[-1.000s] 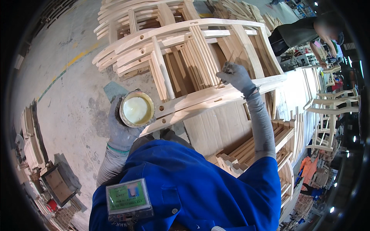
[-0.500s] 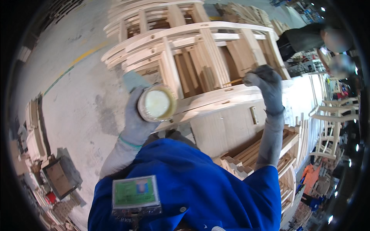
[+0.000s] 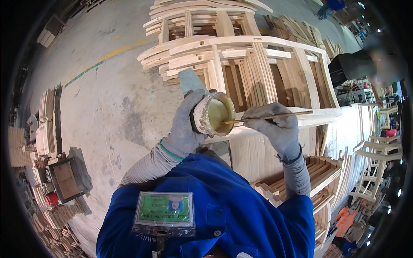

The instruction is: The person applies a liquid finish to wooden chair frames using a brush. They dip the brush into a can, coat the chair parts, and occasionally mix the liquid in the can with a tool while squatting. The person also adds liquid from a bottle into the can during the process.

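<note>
My gloved left hand (image 3: 186, 124) is wrapped round a small tub (image 3: 202, 118), tilted so that its mouth faces right. Pale yellowish liquid (image 3: 218, 112) shows inside, and drips crust the rim. A flat grey-green piece (image 3: 191, 81) sticks up behind the fingers of that hand; I cannot tell whether it is paper or cloth. In my gloved right hand (image 3: 275, 127) a thin wooden stick (image 3: 297, 113) is pinched, its wet tip inside the tub. Just beyond both hands stand wooden frames (image 3: 215, 71) with curved rails and upright slats.
More wooden parts (image 3: 297, 36) are piled behind the frames. Slats (image 3: 301, 178) are stacked below my right arm. A person in dark clothes (image 3: 350, 64) stands at the right. On the floor at left lie a shallow box (image 3: 66, 180) and stacked wood (image 3: 47, 124). Chair frames (image 3: 370, 163) stand far right.
My right hand has come down and left from over the frames, bringing the stick into the tub. The left hand has moved right and tipped the tub. The whole view has shifted.
</note>
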